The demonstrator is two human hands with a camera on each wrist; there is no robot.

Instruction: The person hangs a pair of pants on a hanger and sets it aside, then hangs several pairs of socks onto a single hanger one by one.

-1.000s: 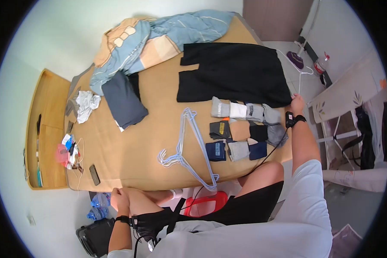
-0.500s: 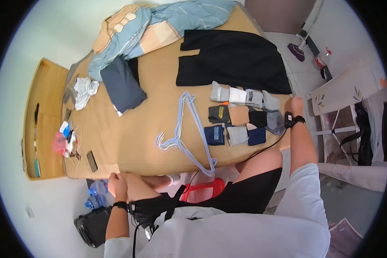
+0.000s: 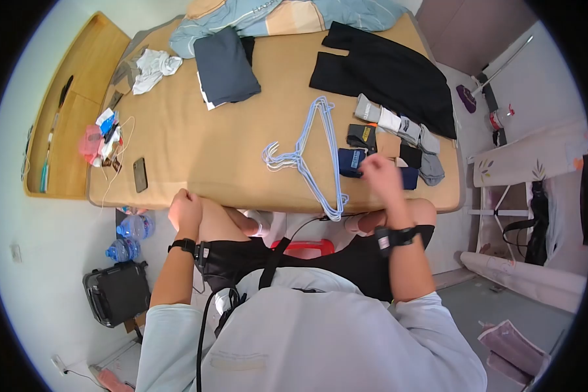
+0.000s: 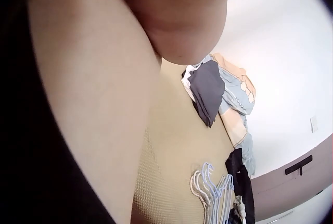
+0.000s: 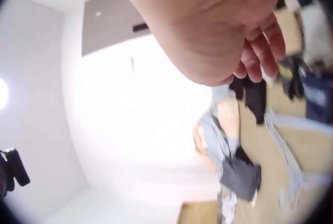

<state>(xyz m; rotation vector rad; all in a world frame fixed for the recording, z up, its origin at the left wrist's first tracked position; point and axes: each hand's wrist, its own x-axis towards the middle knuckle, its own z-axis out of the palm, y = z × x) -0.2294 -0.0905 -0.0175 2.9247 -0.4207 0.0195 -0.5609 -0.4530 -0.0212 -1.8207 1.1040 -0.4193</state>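
A: Where are the small folded clothes (image 3: 389, 145)?

B: Set out in rows on a tan-covered bed (image 3: 209, 144), near the seated person's right knee, in grey, white, peach, black and navy.

A: The right hand (image 3: 382, 179)?

B: Held over the nearest row, hiding part of it from the head camera. The right wrist view shows its fingers (image 5: 252, 63) loosely curled, with nothing in their grasp. Whether it touches the row cannot be told.

A: And the left hand (image 3: 186, 210)?

B: It rests on the person's bare left knee, well apart from the clothes. The fingers are largely hidden, so whether they lie together or apart cannot be told.

A: What lies just beside the rows?

B: A cluster of pale blue and white hangers (image 3: 300, 155), flat on the bed, hooks toward the person's left. Beyond the rows, a black garment (image 3: 395, 75) is spread out.

A: Farther off?

B: A dark grey folded garment (image 3: 225, 65) lies near a blue and peach quilt (image 3: 294, 16) at the far edge, with a crumpled white cloth (image 3: 153, 68) to its left. A phone (image 3: 140, 174) lies near the front edge, close to the wooden headboard (image 3: 85, 108). On the floor, large plastic bottles (image 3: 136, 227) stand near a black case (image 3: 116, 294).
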